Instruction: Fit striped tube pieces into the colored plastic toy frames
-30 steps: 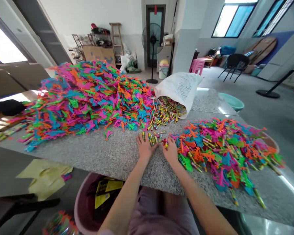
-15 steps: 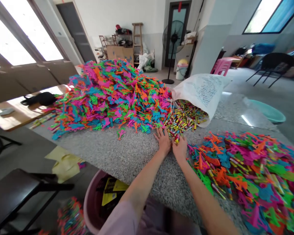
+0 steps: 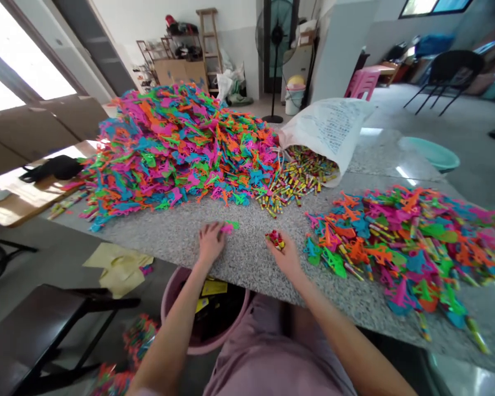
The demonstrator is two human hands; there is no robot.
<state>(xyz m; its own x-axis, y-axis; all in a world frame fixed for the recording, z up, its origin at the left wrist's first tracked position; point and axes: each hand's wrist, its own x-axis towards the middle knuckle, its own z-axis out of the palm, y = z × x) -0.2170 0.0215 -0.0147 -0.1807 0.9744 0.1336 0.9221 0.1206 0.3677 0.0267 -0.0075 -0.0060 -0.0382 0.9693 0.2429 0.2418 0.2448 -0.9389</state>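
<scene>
R hand (image 3: 287,256) is grasping a bunch of small yellow/red tubes (image 3: 275,239) just right of frame ctr; L hand (image 3: 210,242) is resting left of ctr, fingers touching pink/green plastic pcs (image 3: 227,228), can't tell if gripping. White sack (image 3: 322,126) upper right of ctr is lying on its side, loose tubes (image 3: 301,179) filling its mouth, printed txt unreadable. Pink tub (image 3: 218,343) lower ctr is holding dark pkgs w/ yellow labels (image 3: 214,287), wording illegible.
</scene>
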